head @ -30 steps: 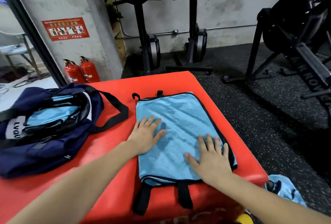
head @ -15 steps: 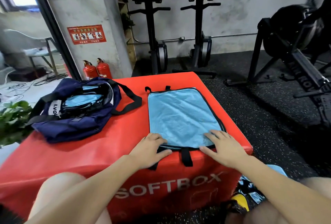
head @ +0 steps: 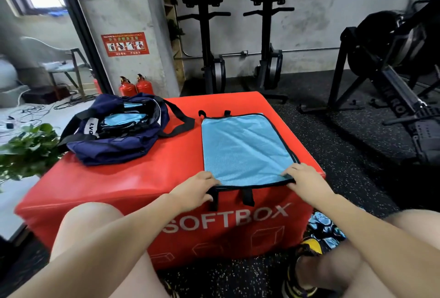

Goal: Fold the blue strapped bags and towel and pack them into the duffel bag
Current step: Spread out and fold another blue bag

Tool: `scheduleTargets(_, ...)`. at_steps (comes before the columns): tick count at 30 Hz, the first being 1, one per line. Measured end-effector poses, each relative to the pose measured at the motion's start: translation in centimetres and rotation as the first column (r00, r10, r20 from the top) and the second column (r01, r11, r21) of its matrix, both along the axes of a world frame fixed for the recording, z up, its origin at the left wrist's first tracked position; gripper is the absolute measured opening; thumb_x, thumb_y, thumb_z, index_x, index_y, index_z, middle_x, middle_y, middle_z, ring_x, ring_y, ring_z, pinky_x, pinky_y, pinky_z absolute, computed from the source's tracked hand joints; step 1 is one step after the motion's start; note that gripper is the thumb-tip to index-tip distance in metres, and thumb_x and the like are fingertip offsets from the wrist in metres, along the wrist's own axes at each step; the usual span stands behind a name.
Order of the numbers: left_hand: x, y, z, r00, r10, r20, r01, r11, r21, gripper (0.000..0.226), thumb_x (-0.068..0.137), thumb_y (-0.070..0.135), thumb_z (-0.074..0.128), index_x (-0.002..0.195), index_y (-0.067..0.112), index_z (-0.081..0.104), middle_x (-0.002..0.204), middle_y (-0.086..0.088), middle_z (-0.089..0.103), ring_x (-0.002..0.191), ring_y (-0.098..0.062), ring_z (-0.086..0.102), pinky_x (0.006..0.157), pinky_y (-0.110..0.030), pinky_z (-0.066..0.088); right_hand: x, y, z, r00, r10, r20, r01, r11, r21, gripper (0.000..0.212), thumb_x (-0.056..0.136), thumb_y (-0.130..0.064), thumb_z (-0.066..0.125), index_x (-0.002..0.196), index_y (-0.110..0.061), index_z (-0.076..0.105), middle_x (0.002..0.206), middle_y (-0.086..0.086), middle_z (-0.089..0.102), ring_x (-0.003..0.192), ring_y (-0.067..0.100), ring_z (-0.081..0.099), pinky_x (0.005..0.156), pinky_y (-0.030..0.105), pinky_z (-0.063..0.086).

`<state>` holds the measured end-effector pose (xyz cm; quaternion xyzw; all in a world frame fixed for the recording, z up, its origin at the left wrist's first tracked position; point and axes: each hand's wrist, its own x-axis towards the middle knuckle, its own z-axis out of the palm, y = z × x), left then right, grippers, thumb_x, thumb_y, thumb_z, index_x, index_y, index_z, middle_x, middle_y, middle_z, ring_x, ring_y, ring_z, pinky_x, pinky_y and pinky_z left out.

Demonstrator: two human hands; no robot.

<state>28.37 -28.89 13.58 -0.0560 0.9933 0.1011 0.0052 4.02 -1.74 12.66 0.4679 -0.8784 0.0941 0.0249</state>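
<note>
A light blue bag (head: 242, 147) with black trim and black straps lies flat on the red soft box (head: 119, 181). My left hand (head: 195, 190) pinches its near left corner at the box's front edge. At the near right corner, my right hand (head: 307, 178) pinches the trim too. Two black straps hang over the box front between my hands. The navy duffel bag (head: 114, 130) sits open at the box's far left, with folded light blue fabric inside it.
More blue fabric (head: 323, 226) lies on the floor to the right of the box. A green plant (head: 28, 150) stands at the left. Exercise machines (head: 392, 64) fill the right and back. Two red fire extinguishers (head: 135, 86) stand by the pillar.
Both hands slid from the flat middle of the blue bag down to its near edge and now pinch the two near corners. My view pulled back and lower.
</note>
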Motion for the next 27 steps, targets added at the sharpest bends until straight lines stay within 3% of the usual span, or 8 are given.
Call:
scheduleTargets(2,0.5,0.1,-0.3,0.999,0.012,-0.049,-0.013,1.0,-0.028,0.038,0.093,0.02,0.064,0.13,0.013,0.061,0.121,-0.006,0.057,0.117,-0.025,0.055,0.102,-0.035,0.043,0.2,0.3,0.2,0.999,0.005,-0.043,-0.004,1.0,0.016,0.03,0.088,-0.02,0.067,0.117,-0.024,0.069,0.115,-0.004,0.066,0.116,0.021,0.056,0.097,0.035,0.037)
scheduleTargets(5,0.9,0.1,-0.5,0.985,0.031,-0.169,-0.039,0.998,-0.041,0.028,0.092,0.026,0.061,0.116,0.015,0.069,0.109,-0.004,0.062,0.106,-0.026,0.06,0.093,-0.042,0.048,0.4,0.6,0.9,0.992,0.022,-0.122,-0.022,1.0,0.004,0.025,0.088,-0.025,0.067,0.112,-0.022,0.073,0.108,-0.001,0.065,0.112,0.026,0.054,0.093,0.037,0.039)
scheduleTargets(9,1.0,0.7,-0.9,0.987,0.043,-0.158,-0.077,0.973,-0.218,0.057,0.081,0.061,0.062,0.124,0.023,0.062,0.121,0.003,0.061,0.113,-0.022,0.055,0.093,-0.038,0.045,0.5,0.7,1.4,0.997,0.039,-0.065,-0.031,0.994,0.108,0.037,0.09,-0.03,0.067,0.126,-0.023,0.062,0.125,-0.003,0.057,0.121,0.022,0.05,0.101,0.036,0.04)
scheduleTargets(11,0.6,0.9,-1.0,0.987,0.049,-0.153,-0.092,0.953,-0.29,0.052,0.083,0.051,0.07,0.124,0.021,0.062,0.122,0.0,0.062,0.113,-0.024,0.056,0.092,-0.038,0.045,0.6,0.4,1.3,0.992,0.067,-0.111,-0.046,0.982,0.184,0.047,0.089,-0.028,0.068,0.134,-0.023,0.055,0.131,-0.002,0.054,0.124,0.023,0.049,0.103,0.038,0.041)
scheduleTargets(14,0.0,1.2,-1.4,0.972,0.031,-0.232,-0.105,0.942,-0.318,0.028,0.083,0.033,0.076,0.104,0.016,0.068,0.103,-0.003,0.067,0.1,-0.027,0.062,0.082,-0.04,0.049,0.3,-0.1,1.1,0.996,0.063,-0.069,-0.05,0.983,0.175,0.049,0.087,-0.01,0.064,0.135,-0.018,0.056,0.129,0.002,0.055,0.123,0.026,0.051,0.104,0.038,0.041)
scheduleTargets(17,-0.3,1.2,-1.6,0.962,0.03,-0.272,-0.11,0.953,-0.284,0.02,0.083,0.031,0.075,0.093,0.015,0.069,0.092,-0.003,0.067,0.094,-0.027,0.062,0.078,-0.04,0.049,-0.1,0.1,1.7,0.997,0.062,-0.038,-0.054,0.982,0.18,0.041,0.086,-0.01,0.065,0.126,-0.018,0.066,0.118,0.005,0.062,0.115,0.028,0.058,0.099,0.041,0.044)
scheduleTargets(22,-0.1,1.1,-0.1,0.956,0.062,-0.286,-0.098,0.989,-0.112,0.017,0.087,0.026,0.07,0.101,0.016,0.073,0.098,-0.004,0.071,0.1,-0.027,0.062,0.086,-0.039,0.047,0.3,0.6,3.3,0.988,0.102,-0.117,-0.091,0.992,0.09,0.023,0.083,-0.02,0.068,0.105,-0.021,0.076,0.101,0.004,0.068,0.105,0.028,0.059,0.093,0.041,0.046)
scheduleTargets(27,0.9,1.9,1.8,0.925,0.238,-0.296,-0.179,0.961,0.211,0.009,0.089,0.021,0.066,0.092,0.016,0.06,0.08,0.002,0.065,0.067,-0.017,0.055,0.064,-0.031,0.038,0.7,1.1,4.1,0.996,-0.004,0.094,0.012,0.997,-0.081,0.019,0.079,-0.019,0.073,0.098,-0.019,0.072,0.097,0.001,0.069,0.098,0.023,0.062,0.088,0.037,0.05)
